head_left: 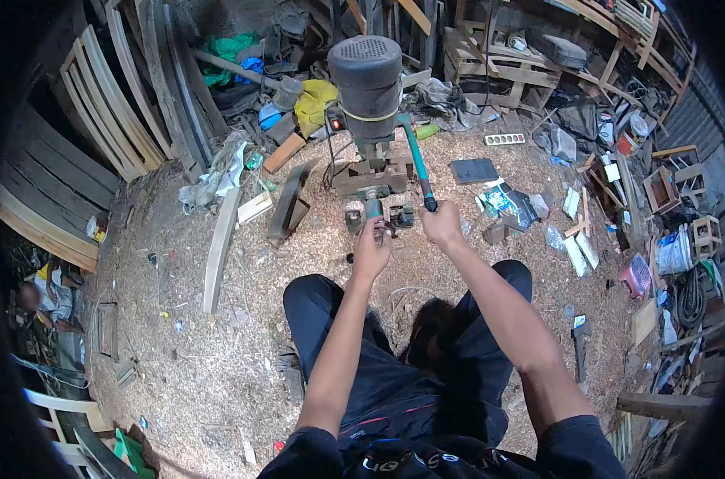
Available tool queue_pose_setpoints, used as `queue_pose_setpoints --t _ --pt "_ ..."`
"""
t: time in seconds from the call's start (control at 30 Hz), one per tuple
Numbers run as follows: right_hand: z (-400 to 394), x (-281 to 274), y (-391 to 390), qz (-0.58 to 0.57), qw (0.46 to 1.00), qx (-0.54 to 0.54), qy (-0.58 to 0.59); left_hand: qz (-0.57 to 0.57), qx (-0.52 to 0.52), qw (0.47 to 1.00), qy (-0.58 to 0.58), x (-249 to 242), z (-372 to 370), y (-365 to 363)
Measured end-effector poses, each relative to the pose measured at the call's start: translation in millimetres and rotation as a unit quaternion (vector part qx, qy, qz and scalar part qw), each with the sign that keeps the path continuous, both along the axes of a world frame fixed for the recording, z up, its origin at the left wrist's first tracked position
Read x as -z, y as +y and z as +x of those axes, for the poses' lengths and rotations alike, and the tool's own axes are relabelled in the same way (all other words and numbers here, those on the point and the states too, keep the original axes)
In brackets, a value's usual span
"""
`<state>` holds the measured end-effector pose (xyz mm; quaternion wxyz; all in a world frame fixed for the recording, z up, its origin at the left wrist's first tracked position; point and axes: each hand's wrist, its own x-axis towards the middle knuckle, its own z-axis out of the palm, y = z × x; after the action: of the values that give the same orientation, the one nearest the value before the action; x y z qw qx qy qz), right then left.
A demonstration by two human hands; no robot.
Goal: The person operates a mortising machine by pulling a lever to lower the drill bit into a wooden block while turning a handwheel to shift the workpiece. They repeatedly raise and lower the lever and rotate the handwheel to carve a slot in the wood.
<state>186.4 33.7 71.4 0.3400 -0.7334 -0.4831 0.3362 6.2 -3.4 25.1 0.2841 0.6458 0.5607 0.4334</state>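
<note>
In front of me stands a bench mortiser or similar drilling machine, a dark upright motor on top. My right hand is wrapped round the black end of its long green lever. My left hand is closed at a green-and-dark knob or handle low on the machine's front; the fingers partly hide what they grip. Just above it, a wooden block sits across the machine. The bit and the machine's base are mostly hidden.
Wood shavings cover the floor. Left of the machine lie a long curved board and a dark wooden piece. A dark flat slab and a power strip lie to the right. Another person sits at the far left.
</note>
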Motion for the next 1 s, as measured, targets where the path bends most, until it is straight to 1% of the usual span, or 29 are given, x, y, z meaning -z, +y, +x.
queue_pose_setpoints --t 0.03,0.13,0.23,0.27,0.37,0.43,0.47,0.53,0.57,0.63,0.73,0.83,0.87,0.93,1.0 --pt "-1 4 -2 0.000 1.000 -0.004 0.009 0.002 -0.005 1.000 0.012 10 -3 2" --pt "-7 -16 -20 0.040 0.999 -0.007 0.002 0.017 -0.011 1.000 0.022 38 -11 10" --pt "-6 17 -18 0.098 0.995 0.002 -0.014 0.024 -0.010 0.999 0.033 52 -13 14" --pt "-6 19 -19 0.100 0.995 0.003 -0.011 0.026 -0.010 0.999 0.040 54 -13 15" --pt "-9 34 -23 0.115 0.993 0.008 -0.001 -0.033 -0.005 0.999 0.028 56 -16 18" --pt "-8 61 -21 0.135 0.991 0.009 0.003 -0.007 -0.005 0.999 0.031 62 -20 21" --pt "-10 57 -22 0.126 0.992 0.009 0.009 0.003 -0.005 0.999 0.032 63 -21 21" --pt "-12 50 -26 0.108 0.994 0.010 0.021 -0.027 0.001 0.999 0.042 65 -23 22" --pt "-12 58 -26 0.108 0.994 0.010 0.025 -0.042 0.006 0.998 0.048 64 -23 23" --pt "-12 79 -20 0.115 0.993 0.009 0.031 -0.028 0.001 0.997 0.065 75 -23 27" --pt "-14 86 -19 0.122 0.992 0.015 0.015 -0.039 0.003 0.995 0.091 82 -23 29" --pt "-17 100 -19 0.162 0.986 0.024 0.008 -0.100 0.009 0.988 0.120 82 -20 30" --pt "-17 104 -18 0.141 0.990 0.025 0.013 -0.124 0.012 0.984 0.130 84 -20 33" --pt "-17 111 -17 0.098 0.995 0.026 0.021 -0.095 0.025 0.987 0.129 106 -21 37" --pt "-18 131 -13 0.106 0.994 0.032 0.006 -0.087 0.028 0.989 0.114 110 -18 38"
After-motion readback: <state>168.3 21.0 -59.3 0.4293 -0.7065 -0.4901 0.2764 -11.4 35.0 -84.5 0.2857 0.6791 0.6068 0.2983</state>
